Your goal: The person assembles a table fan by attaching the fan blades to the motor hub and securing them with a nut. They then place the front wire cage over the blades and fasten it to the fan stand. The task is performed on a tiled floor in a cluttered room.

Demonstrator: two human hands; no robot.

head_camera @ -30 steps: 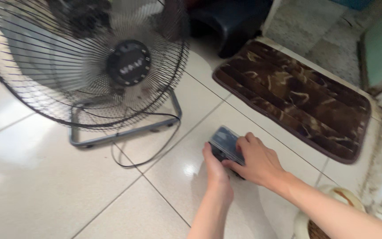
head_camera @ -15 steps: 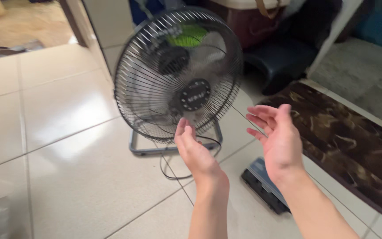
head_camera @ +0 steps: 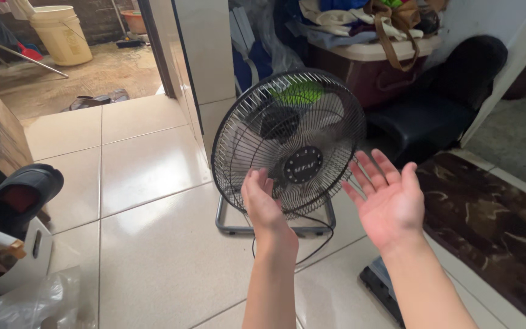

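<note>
A round black floor fan (head_camera: pixel 293 143) with a wire grille stands on a grey metal frame on the white tiled floor (head_camera: pixel 147 244). My left hand (head_camera: pixel 262 204) is raised in front of its lower left, fingers apart, holding nothing. My right hand (head_camera: pixel 389 198) is lifted to the fan's lower right, palm up and open, also empty. A dark flat case (head_camera: pixel 380 285) lies on the tiles below my right forearm, partly hidden by it. The fan's black cord (head_camera: pixel 319 244) loops on the floor under the frame.
A brown patterned mat (head_camera: pixel 494 231) lies at the right. A black chair (head_camera: pixel 439 109) and a cluttered box stand behind the fan. At the left are a black shoe (head_camera: pixel 22 189), a white container and a clear plastic bag (head_camera: pixel 25 304). A doorway opens top left.
Both hands let go of the dark case and rose empty in front of the fan. The view tilted up and pulled back, showing the doorway and the clutter behind.
</note>
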